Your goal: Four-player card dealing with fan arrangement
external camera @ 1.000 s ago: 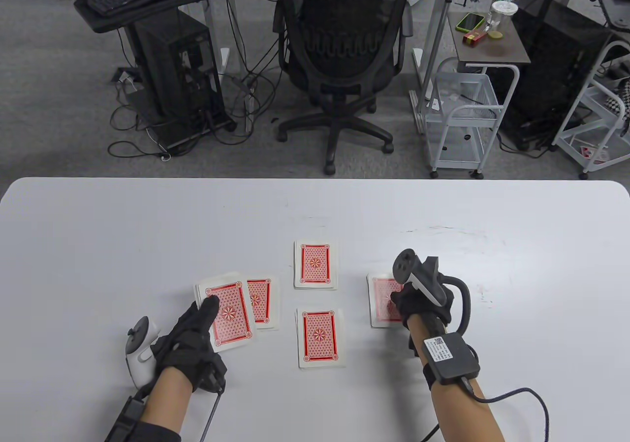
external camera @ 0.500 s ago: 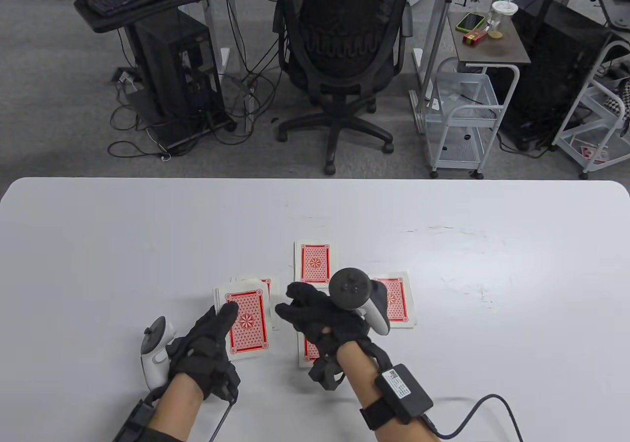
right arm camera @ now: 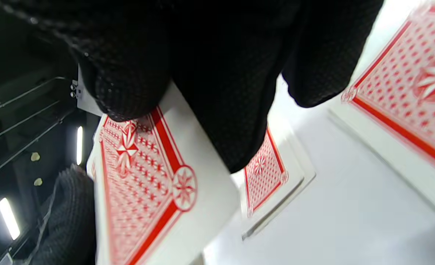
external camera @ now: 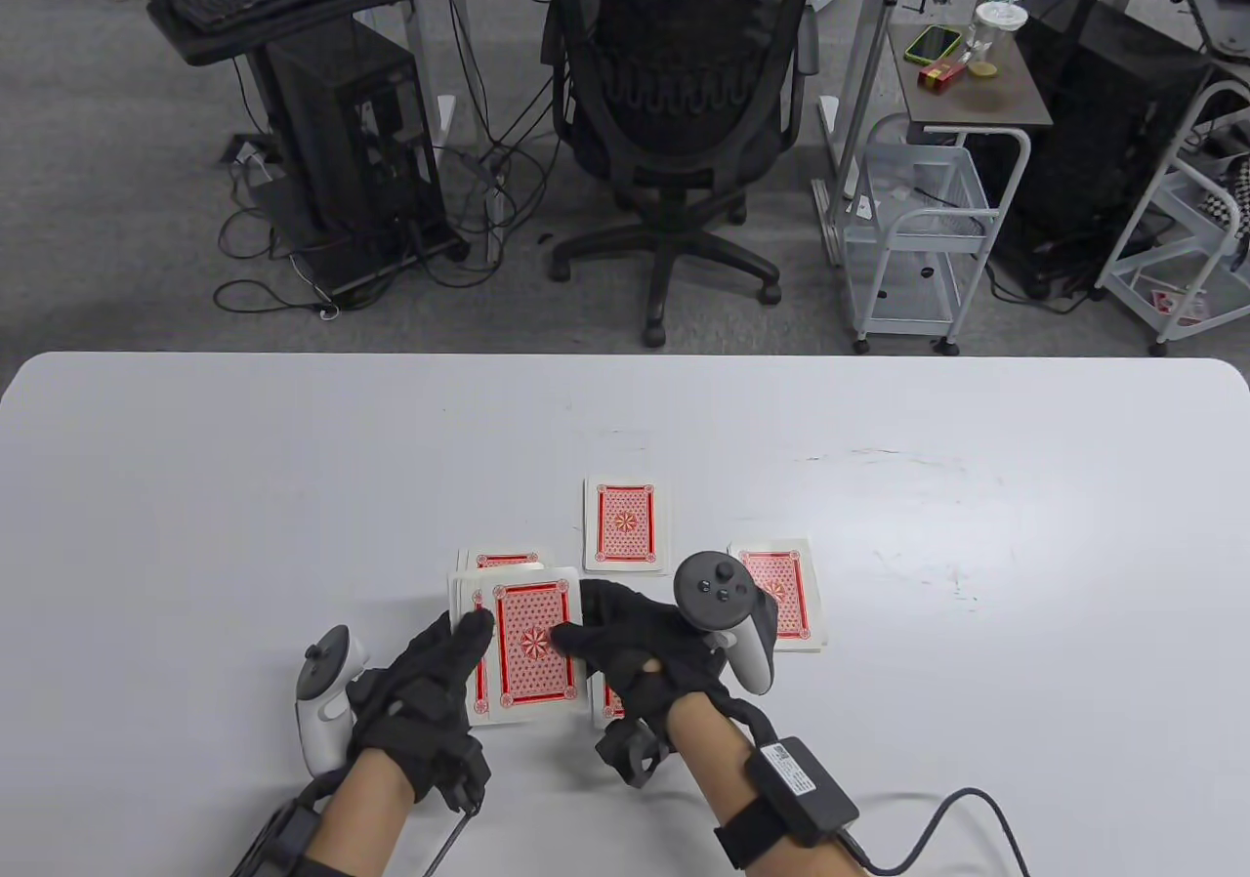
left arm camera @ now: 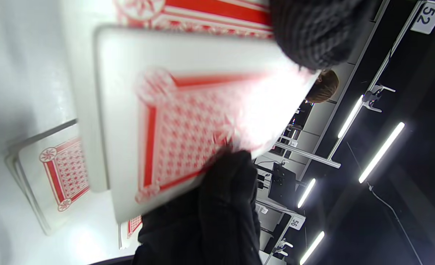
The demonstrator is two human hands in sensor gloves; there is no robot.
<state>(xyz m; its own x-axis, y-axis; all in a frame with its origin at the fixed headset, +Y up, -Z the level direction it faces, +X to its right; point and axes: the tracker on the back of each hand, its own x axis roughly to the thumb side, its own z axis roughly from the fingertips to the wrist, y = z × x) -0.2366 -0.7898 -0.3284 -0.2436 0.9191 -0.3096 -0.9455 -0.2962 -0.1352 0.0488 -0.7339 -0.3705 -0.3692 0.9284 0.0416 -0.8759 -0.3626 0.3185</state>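
My left hand holds the red-backed deck just above the table, partly over the left pile. My right hand reaches across and pinches the deck's top card by its right edge. In the right wrist view a fingertip presses on that card. In the left wrist view the top card is blurred. The far pile and the right pile lie face down. The near pile is mostly hidden under my right hand.
The white table stretches wide to the left, right and far side of the piles. A black office chair stands beyond the far edge. My right wrist cable trails near the front edge.
My right hand left the right pile and moved left to the deck, taking hold of the top card. My left hand carried the deck rightward over the left pile.
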